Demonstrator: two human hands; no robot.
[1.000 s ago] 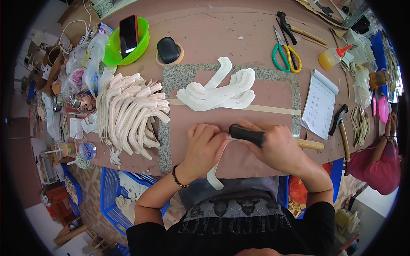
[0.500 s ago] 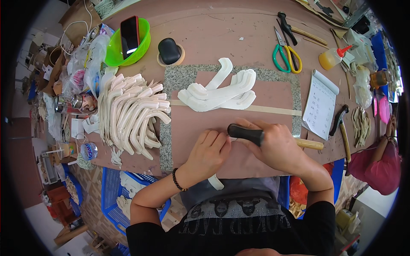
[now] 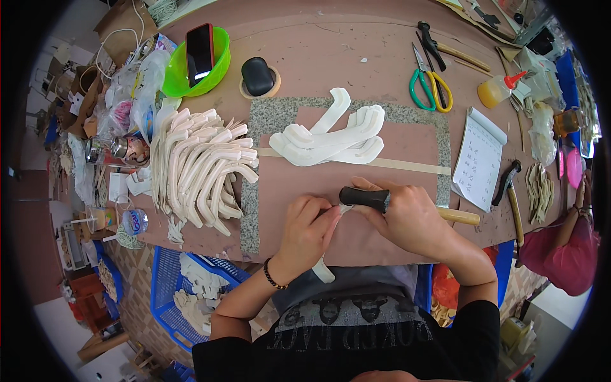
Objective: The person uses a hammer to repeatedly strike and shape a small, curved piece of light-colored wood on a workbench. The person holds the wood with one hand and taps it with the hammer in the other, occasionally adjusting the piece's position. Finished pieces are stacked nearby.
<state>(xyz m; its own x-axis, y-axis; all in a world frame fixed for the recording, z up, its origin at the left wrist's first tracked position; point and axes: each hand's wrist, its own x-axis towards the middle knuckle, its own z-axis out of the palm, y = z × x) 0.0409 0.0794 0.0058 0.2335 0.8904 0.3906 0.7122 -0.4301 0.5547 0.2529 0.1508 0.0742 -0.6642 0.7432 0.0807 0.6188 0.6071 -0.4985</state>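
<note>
While pinching a white strip (image 3: 323, 272) by its far end in the left hand (image 3: 305, 226), slanting it leftward past the near table edge (image 3: 388, 258), gripping a black tool (image 3: 365, 198) in the right hand (image 3: 414, 215), just right of that end

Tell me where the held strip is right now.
In the head view, the strip is at lower centre in the left grip, its near end past the near edge of the table, its far end by the black tool.
</note>
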